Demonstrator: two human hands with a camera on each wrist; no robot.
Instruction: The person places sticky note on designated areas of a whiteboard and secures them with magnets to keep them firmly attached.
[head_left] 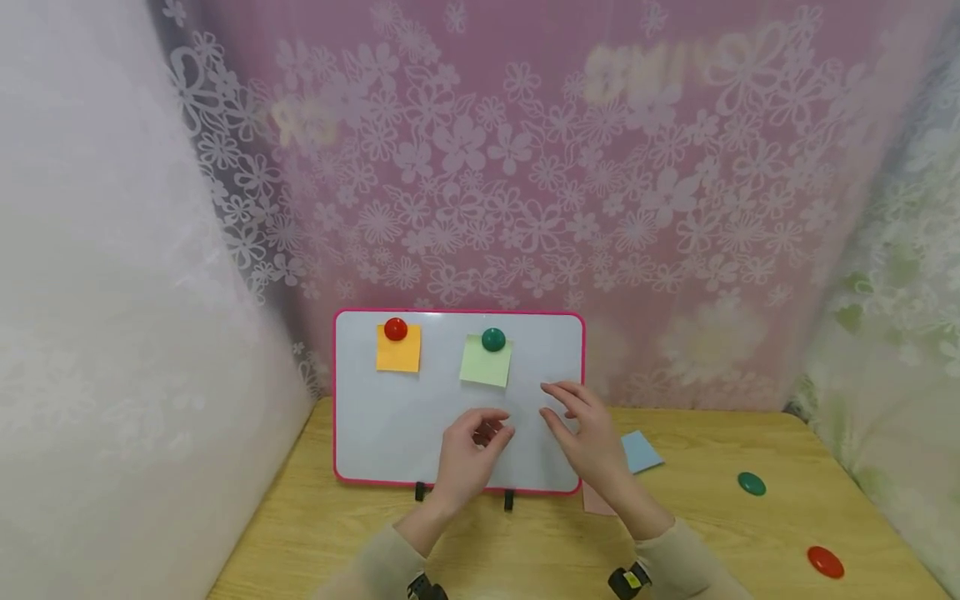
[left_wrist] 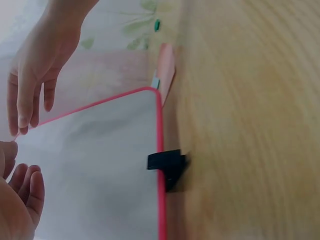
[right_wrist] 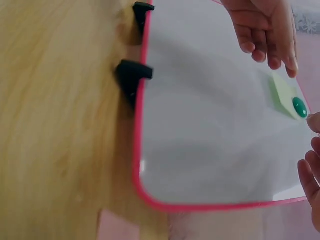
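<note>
My left hand [head_left: 467, 458] is before the board [head_left: 405, 425], its fingers loosely bent, holding nothing. My right hand [head_left: 592, 432], near the right edge, has its thumb and fingers a little apart, also with nothing between. Above, on the board, the green magnet [head_left: 493, 339] sits on the green note [head_left: 483, 367] and the red magnet [head_left: 395, 329] on the orange note [head_left: 397, 355]. The curtain [head_left: 480, 208] bears pale yellow marks like letters, too blurred to read; the label [head_left: 632, 579] at my right wrist is too small. My right arm partly hides the blue note [head_left: 642, 452] and the pink note [head_left: 597, 502].
</note>
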